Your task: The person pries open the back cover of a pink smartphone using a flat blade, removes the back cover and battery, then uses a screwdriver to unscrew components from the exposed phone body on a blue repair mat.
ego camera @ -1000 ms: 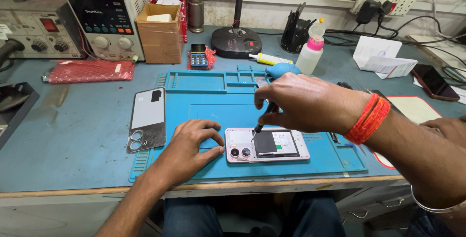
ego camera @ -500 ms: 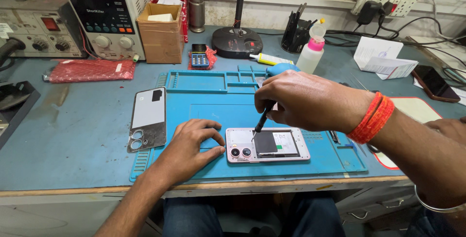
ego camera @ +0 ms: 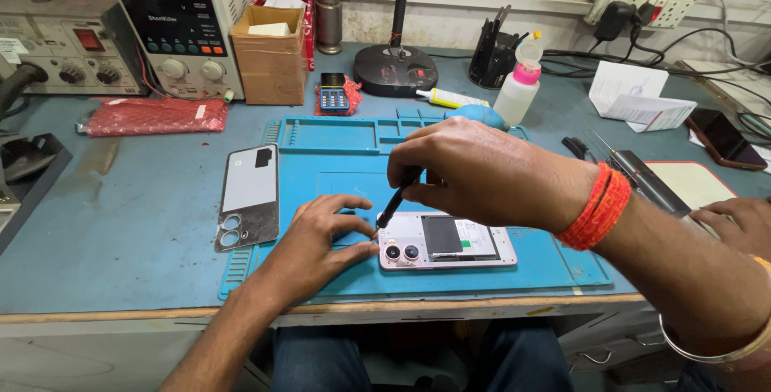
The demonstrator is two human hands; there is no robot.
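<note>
On the blue mat (ego camera: 514,267), our right hand (ego camera: 474,171) grips a screwdriver (ego camera: 395,202) over the opened phone (ego camera: 446,241); our left hand (ego camera: 321,239), open, steadies its end beside the removed back cover (ego camera: 249,197).

The opened smartphone (ego camera: 446,241) lies flat on the blue repair mat, back cover off, twin camera lenses at its left end, dark inner plates exposed. The black screwdriver (ego camera: 396,199) stands tilted, tip at the phone's upper-left corner.

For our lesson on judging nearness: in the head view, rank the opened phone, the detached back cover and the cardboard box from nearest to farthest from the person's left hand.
1. Opened phone: touching the left hand, on its right.
2. Back cover: just left, on the mat's edge.
3. Cardboard box: far back, beside the power supply.
</note>
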